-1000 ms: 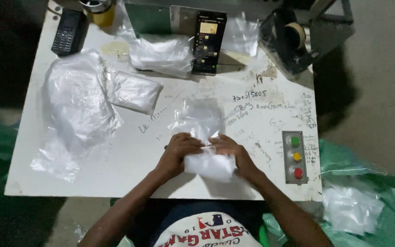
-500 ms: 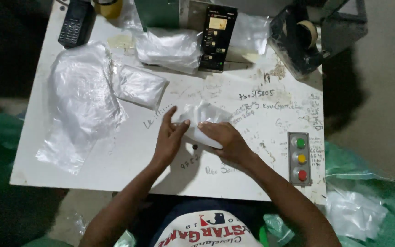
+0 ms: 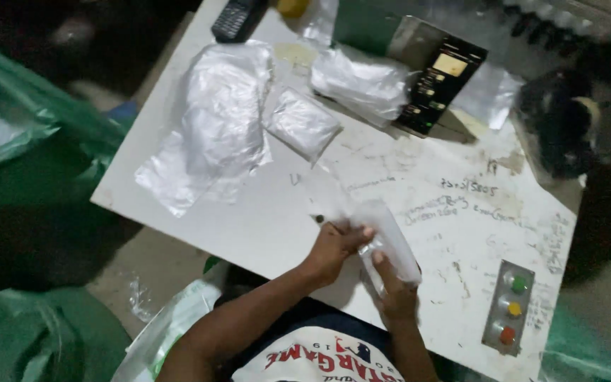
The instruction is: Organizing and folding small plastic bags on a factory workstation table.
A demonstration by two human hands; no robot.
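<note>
Head view shows the left hand (image 3: 334,247) and right hand (image 3: 394,293) both closed on a clear plastic packet (image 3: 390,244), lifted just above the white table (image 3: 263,212) near its front edge, seemingly for easier handling.

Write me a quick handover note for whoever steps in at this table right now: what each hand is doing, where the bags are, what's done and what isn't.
Left hand: fingers pinched on the upper end of a small clear plastic bag.
Right hand: grips the same bag from below, near the table's front edge.
The bag is blurred; whether it is sealed cannot be told.
On the white table: a loose heap of clear bags at far left, one flat packed bag beside it, and another filled bag against the black control box.
A three-button panel sits at the near right.
Done: packed bags lie on the table. Left: the bag in hand is not yet set down.
</note>
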